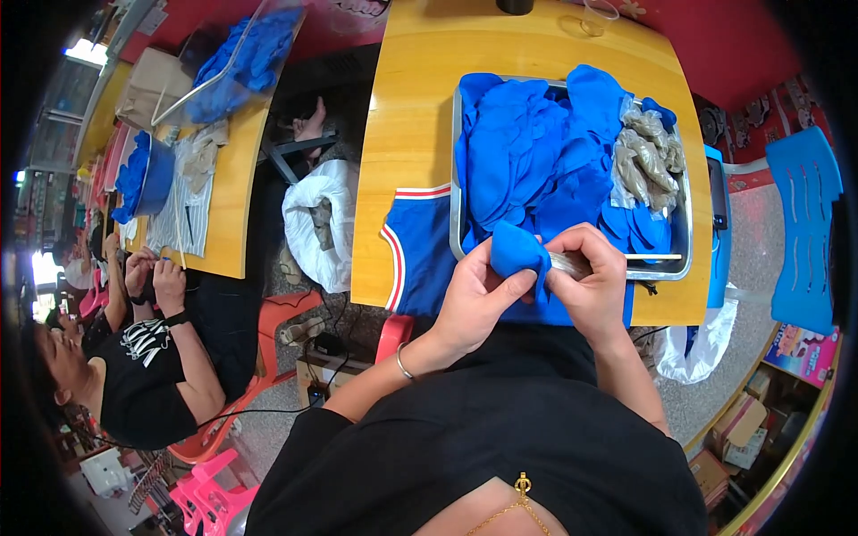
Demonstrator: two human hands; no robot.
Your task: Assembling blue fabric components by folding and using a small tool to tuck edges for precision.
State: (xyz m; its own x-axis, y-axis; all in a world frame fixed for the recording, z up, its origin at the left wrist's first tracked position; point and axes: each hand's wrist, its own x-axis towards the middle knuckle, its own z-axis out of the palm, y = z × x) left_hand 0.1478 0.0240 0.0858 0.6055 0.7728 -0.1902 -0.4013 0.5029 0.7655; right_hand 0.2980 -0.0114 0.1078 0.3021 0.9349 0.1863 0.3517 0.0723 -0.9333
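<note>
Close to the near edge of a metal tray, my left hand [478, 299] is closed on a blue cloth piece [516, 249] shaped like a small pouch. My right hand [592, 279] pinches a small clear bag with brownish contents [568, 262] against the pouch's right side. From behind my right hand a thin pale stick [657, 257] sticks out to the right; whether my fingers hold it is hidden. The tray [457, 170] carries a heap of blue cloth pieces [514, 152] and, at its right, several clear brownish bags [647, 156].
Blue cloth with red-white trim [416, 241] lies under the tray on the wooden table [429, 54]. A clear cup [599, 16] stands at the far edge. White-lined bins [317, 223] flank the table. A blue chair [804, 228] is right; another person [156, 375] works at the left table.
</note>
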